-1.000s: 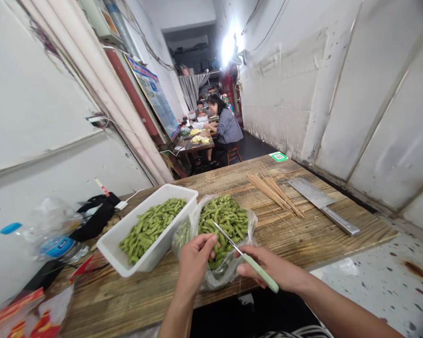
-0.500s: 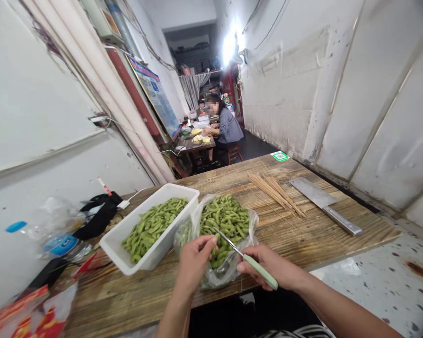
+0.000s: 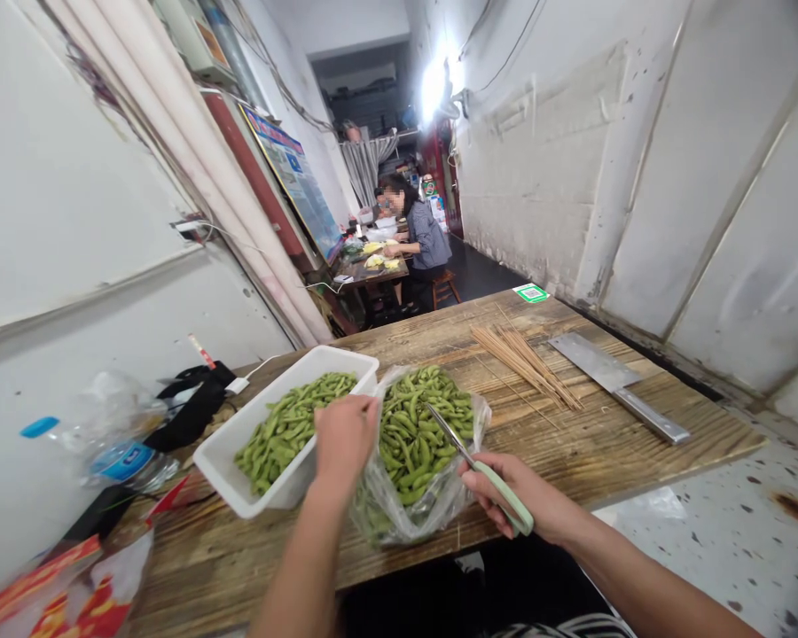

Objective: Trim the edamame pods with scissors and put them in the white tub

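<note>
My right hand (image 3: 505, 492) is wrapped round the pale green handles of a pair of scissors (image 3: 509, 496). The blades point up and left over green soybean pods (image 3: 418, 425) in a clear plastic bag (image 3: 399, 523). Above the bag's left side and the near wall of a white plastic tub (image 3: 239, 505), my left hand (image 3: 347, 439) has its fingers curled in. Whatever it may hold is hidden behind the hand. More soybean pods (image 3: 293, 425) lie inside the tub.
Thin wooden skewers (image 3: 528, 363) and a cleaver (image 3: 621, 385) lie at the right of the wooden table (image 3: 239, 567). At the left are a plastic bottle (image 3: 123, 461) and red packaging (image 3: 73, 594). A person (image 3: 422, 235) sits at another table farther back.
My left hand has moved left, from the scissor tips over the bag to the tub's edge. The scissors have shifted slightly right, still in my right hand.
</note>
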Tool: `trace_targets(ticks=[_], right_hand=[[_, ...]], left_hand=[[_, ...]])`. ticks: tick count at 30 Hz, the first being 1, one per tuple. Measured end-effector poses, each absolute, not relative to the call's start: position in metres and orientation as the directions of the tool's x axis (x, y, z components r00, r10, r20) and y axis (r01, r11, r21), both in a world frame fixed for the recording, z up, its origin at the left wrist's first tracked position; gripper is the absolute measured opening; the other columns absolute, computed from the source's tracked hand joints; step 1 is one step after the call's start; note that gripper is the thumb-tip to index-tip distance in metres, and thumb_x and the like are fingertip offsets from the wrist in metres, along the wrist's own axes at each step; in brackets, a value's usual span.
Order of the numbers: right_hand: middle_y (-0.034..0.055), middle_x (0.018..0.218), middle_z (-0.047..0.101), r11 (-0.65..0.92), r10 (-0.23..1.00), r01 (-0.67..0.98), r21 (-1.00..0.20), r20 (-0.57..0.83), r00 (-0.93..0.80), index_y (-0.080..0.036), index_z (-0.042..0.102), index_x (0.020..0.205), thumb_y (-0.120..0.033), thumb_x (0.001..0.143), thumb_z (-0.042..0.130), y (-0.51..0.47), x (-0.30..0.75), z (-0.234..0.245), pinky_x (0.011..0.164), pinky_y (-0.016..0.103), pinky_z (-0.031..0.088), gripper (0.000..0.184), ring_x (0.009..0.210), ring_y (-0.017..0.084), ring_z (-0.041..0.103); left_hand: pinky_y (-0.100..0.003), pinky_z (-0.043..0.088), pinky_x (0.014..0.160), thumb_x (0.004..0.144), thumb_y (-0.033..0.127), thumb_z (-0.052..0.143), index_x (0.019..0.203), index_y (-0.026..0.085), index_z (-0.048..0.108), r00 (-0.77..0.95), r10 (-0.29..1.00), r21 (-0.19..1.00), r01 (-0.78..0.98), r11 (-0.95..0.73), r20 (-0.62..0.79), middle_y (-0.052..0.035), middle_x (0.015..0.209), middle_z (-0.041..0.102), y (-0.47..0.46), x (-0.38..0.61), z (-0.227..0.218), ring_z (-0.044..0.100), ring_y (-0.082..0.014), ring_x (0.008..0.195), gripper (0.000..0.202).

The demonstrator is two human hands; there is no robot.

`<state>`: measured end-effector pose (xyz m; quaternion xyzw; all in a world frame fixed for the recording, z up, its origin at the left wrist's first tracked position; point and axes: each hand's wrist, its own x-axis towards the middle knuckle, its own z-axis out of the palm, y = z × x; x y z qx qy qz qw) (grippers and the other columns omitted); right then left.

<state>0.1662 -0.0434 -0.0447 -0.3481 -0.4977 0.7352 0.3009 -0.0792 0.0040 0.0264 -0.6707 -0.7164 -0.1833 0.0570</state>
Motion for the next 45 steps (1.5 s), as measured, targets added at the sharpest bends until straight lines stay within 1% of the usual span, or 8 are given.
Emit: trace_targets(ticks=[5,10,16,28,32,35,40,45], right_hand=[[-0.01,0.052,0.044,-0.324,0.803,-0.086,-0.942,-0.226,-0.551,-0.017,0.053,0.092,-0.059,0.075,0.067,-0.043,0.167,-0.045,0.03,0.013,0.034,0.047,0.035,0.004,0.036],[-0.0095,0.056,0.045,-0.29,0.795,-0.076,-0.954,-0.196,-0.574,-0.017,0.052,0.091,-0.06,0.075,0.066,-0.042,0.169,-0.047,0.032,0.013,0.035,0.048,0.036,0.003,0.038],[-0.0105,0.052,0.041,-0.262,0.773,-0.076,-0.962,-0.161,-0.614,-0.018,0.052,0.09,-0.062,0.077,0.063,-0.043,0.164,-0.048,0.033,0.014,0.034,0.047,0.036,0.004,0.035],[-0.0112,0.048,0.039,-0.27,0.741,-0.078,-0.96,-0.156,-0.653,-0.018,0.053,0.086,-0.057,0.078,0.066,-0.045,0.165,-0.041,0.032,0.014,0.032,0.041,0.035,0.004,0.035],[-0.0123,0.045,0.035,-0.329,0.733,-0.073,-0.942,-0.206,-0.648,-0.019,0.05,0.078,-0.055,0.074,0.069,-0.045,0.161,-0.04,0.027,0.013,0.029,0.041,0.033,0.004,0.031],[-0.0119,0.045,0.037,-0.323,0.739,-0.055,-0.945,-0.215,-0.639,-0.018,0.052,0.081,-0.058,0.073,0.069,-0.045,0.158,-0.041,0.028,0.014,0.031,0.044,0.033,0.004,0.033],[-0.0073,0.058,0.048,-0.299,0.738,-0.094,-0.95,-0.167,-0.654,-0.017,0.053,0.085,-0.064,0.074,0.065,-0.048,0.158,-0.041,0.036,0.015,0.038,0.05,0.04,0.005,0.042],[-0.008,0.057,0.047,-0.296,0.704,-0.086,-0.951,-0.156,-0.693,-0.017,0.055,0.095,-0.064,0.074,0.065,-0.051,0.157,-0.04,0.037,0.015,0.036,0.052,0.04,0.005,0.041]], left_hand=[[-0.043,0.039,0.081,0.079,0.035,0.059,0.07,0.016,0.074,-0.09,0.978,0.22,0.974,0.047,0.187,-0.0166,0.082,0.073,0.031,-0.033,0.0,0.065,-0.0329,0.086,0.026],[-0.036,0.044,0.076,0.082,0.031,0.052,0.078,0.019,0.073,-0.106,0.981,0.347,0.937,0.044,0.162,-0.0089,0.086,0.074,0.028,-0.04,-0.005,0.066,-0.0261,0.087,0.024],[-0.032,0.05,0.074,0.072,0.04,0.063,0.09,0.016,0.075,-0.087,0.995,0.806,0.592,0.011,0.05,-0.0063,0.087,0.077,0.0,-0.048,-0.004,0.069,-0.0233,0.08,0.032],[-0.033,0.049,0.072,0.066,0.038,0.068,0.076,0.019,0.076,-0.101,0.993,0.828,0.561,0.007,0.06,-0.0042,0.078,0.077,-0.025,-0.044,0.006,0.067,-0.0239,0.074,0.023],[-0.029,0.046,0.063,0.066,0.038,0.07,0.074,0.018,0.074,-0.11,0.994,0.856,0.514,0.045,0.014,-0.0018,0.069,0.073,-0.027,-0.049,0.001,0.064,-0.0191,0.063,0.022],[-0.026,0.043,0.056,0.062,0.039,0.075,0.071,0.016,0.066,-0.177,0.982,0.941,0.316,0.119,-0.065,0.002,0.059,0.066,-0.028,-0.049,0.0,0.061,-0.0149,0.055,0.026],[-0.023,0.047,0.06,0.049,0.038,0.085,0.067,0.016,0.055,-0.241,0.953,0.98,-0.122,0.157,-0.183,0.0019,0.061,0.063,-0.031,-0.046,0.003,0.067,-0.0163,0.069,0.041],[-0.019,0.048,0.058,0.046,0.035,0.088,0.062,0.015,0.053,-0.245,0.943,0.95,-0.271,0.154,-0.223,0.0036,0.059,0.061,-0.032,-0.041,0.001,0.065,-0.0124,0.067,0.043]])
